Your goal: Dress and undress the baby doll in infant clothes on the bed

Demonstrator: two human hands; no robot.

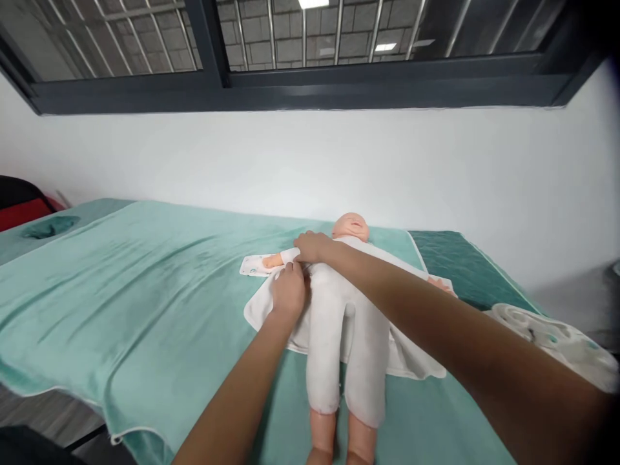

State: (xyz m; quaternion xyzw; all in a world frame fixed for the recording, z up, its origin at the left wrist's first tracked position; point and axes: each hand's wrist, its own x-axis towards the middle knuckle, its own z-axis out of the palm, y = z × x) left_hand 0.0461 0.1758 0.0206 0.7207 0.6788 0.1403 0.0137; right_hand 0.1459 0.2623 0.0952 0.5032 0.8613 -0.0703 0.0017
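Note:
A baby doll (327, 323) with a white cloth body lies on its back, its head toward the wall and its legs toward me. Spread under its torso is a white baby shirt (414, 361), its sleeve ends showing at both of the doll's hands. My left hand (289, 287) is closed at the shirt's edge beside the doll's body, fingertips partly hidden. Just above it, my right hand (312, 247) reaches across the doll's chest, with curled fingers at the upper arm and sleeve. The doll's hand (272, 261) lies over the flat sleeve end (252, 265).
A light green sheet (145, 290) with some creases covers the bed. Folded white cloth (557, 336) lies at the right. Behind the bed stand a white wall (217, 161) and a dark-framed barred window (310, 90). A red and black item (24, 203) is at far left.

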